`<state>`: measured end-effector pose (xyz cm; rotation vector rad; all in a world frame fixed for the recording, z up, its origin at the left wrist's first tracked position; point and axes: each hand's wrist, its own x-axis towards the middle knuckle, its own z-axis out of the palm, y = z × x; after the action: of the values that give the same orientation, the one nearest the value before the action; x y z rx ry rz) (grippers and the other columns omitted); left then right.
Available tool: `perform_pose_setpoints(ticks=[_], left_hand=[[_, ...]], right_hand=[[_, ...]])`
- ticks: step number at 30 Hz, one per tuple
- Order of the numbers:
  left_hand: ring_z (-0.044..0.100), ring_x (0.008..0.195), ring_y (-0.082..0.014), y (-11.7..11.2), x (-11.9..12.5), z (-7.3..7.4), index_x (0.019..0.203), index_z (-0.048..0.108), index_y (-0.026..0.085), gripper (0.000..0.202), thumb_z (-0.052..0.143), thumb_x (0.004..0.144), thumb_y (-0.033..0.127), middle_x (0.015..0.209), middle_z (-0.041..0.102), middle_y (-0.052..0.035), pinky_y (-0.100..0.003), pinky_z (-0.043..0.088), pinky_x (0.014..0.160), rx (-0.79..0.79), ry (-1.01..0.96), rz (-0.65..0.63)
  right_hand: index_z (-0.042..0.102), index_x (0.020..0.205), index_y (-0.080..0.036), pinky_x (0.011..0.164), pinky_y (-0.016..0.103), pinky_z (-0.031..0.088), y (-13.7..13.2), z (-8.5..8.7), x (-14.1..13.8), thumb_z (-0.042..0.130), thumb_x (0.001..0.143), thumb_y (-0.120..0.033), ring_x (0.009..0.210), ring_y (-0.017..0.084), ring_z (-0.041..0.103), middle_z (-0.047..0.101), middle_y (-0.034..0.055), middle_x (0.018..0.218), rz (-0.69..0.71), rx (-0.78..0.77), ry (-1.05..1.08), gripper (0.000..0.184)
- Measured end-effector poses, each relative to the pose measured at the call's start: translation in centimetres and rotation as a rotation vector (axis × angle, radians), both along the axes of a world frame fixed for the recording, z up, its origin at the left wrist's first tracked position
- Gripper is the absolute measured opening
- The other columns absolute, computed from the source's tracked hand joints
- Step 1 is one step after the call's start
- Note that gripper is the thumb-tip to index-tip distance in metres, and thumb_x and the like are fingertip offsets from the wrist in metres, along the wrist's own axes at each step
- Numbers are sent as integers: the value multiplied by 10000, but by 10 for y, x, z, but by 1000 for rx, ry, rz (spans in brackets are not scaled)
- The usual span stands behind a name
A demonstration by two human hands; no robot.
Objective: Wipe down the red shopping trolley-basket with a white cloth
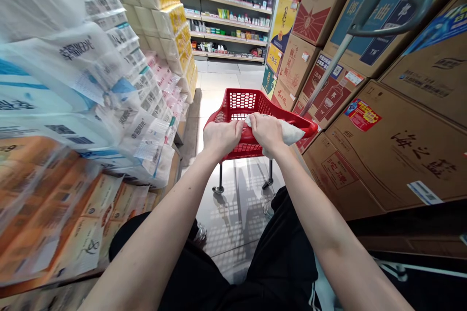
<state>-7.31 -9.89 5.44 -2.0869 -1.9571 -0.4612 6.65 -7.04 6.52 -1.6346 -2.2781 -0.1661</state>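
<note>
A red plastic shopping cart (268, 102) stands in front of me on the aisle floor. My left hand (223, 137) is closed around the left part of its handle bar. My right hand (267, 132) is closed on a white cloth (292, 132) at the right part of the bar; the bar under these fingers is hidden. The cloth hangs out to the right of that hand. A grey pole with a looped handle (352, 31) slants from the cart's right side up to the upper right; its lower end is hidden.
On the left rise stacks of plastic-wrapped tissue packs (73, 63), close to my left arm. Cardboard cartons (408, 141) are piled along the right side. Tiled floor (215, 75) leads ahead to shelves of small goods (233, 19).
</note>
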Motion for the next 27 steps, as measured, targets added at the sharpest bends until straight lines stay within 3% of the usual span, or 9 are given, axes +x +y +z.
perform_pose_setpoints(ticks=[7, 10, 14, 18, 23, 27], left_hand=[[655, 780, -255, -1, -6, 2, 850, 721, 178, 687, 86, 931, 428, 767, 708, -118, -347, 368, 680, -5, 4, 39], [652, 797, -272, -3, -5, 0, 817, 728, 144, 705, 85, 926, 413, 778, 705, -141, -365, 370, 692, -7, -2, 31], [648, 807, -276, -4, 2, -3, 805, 725, 106, 702, 93, 915, 391, 799, 702, -159, -373, 371, 693, -8, -2, 28], [647, 800, -278, -4, 9, -6, 806, 722, 91, 686, 103, 911, 367, 776, 698, -163, -378, 370, 692, 16, -4, 51], [649, 801, -273, -4, 8, -5, 807, 728, 91, 677, 116, 908, 362, 764, 698, -161, -382, 376, 718, 6, -2, 78], [649, 810, -272, -7, 9, -4, 814, 729, 88, 658, 132, 901, 350, 776, 701, -161, -379, 380, 719, 1, -6, 72]], right_hand=[[569, 1098, -226, 826, 290, 355, -4, 3, 4, 146, 990, -400, 970, 203, 583, 661, 52, 1047, 138, 6, 19, 470], [595, 1051, -225, 801, 282, 372, 8, 7, 11, 133, 987, -397, 953, 194, 592, 667, 43, 1036, 196, -86, 21, 496], [642, 960, -205, 762, 297, 398, 32, 13, 9, 182, 966, -401, 937, 221, 604, 677, 72, 1015, 119, -241, -12, 499], [654, 946, -188, 758, 320, 409, 39, 12, 1, 248, 941, -380, 941, 252, 610, 678, 101, 1018, 21, -256, -35, 450], [635, 987, -222, 795, 306, 405, 22, 10, 4, 138, 971, -417, 967, 217, 600, 667, 58, 1071, 115, -172, -13, 535], [634, 1000, -242, 783, 299, 414, 28, 14, 15, 130, 970, -445, 1006, 218, 588, 653, 42, 1113, 152, -251, -35, 545]])
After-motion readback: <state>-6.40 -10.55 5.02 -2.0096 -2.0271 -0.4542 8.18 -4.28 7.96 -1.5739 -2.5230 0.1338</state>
